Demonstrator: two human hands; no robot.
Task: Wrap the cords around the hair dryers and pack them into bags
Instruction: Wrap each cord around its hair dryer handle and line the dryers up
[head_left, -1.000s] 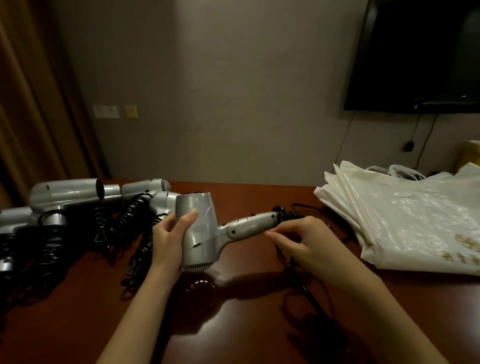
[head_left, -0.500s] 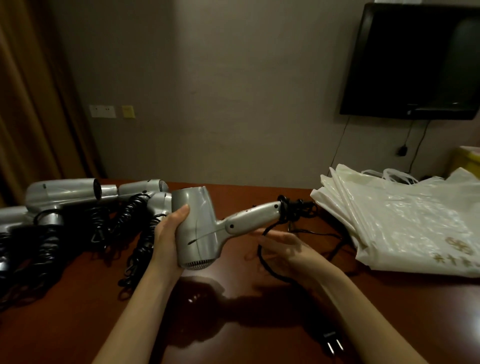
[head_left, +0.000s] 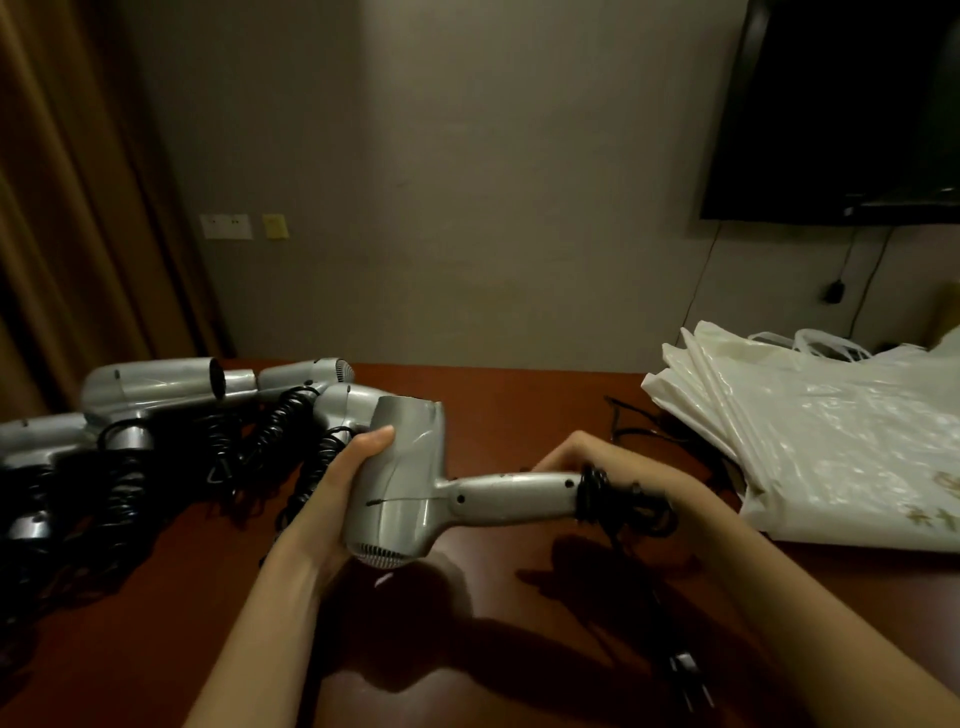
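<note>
Hair dryer (head_left: 400, 478) in left hand's (head_left: 332, 499) grip (right hand's (head_left: 618, 467) grip on cord (head_left: 618, 504)) over red-brown table (head_left: 519, 405), beige wall (head_left: 467, 182) behind.

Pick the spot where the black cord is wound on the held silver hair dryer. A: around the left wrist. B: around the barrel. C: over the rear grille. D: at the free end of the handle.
D: the black cord coils at the end of the silver hair dryer handle, by the right hand.

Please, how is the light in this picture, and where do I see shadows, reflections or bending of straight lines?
Head view: dim, warm light; the hands and held hair dryer throw dark shadows on the glossy table, which reflects faintly; the curtain bows from wide-angle distortion; the plug is dark and soft.
</note>
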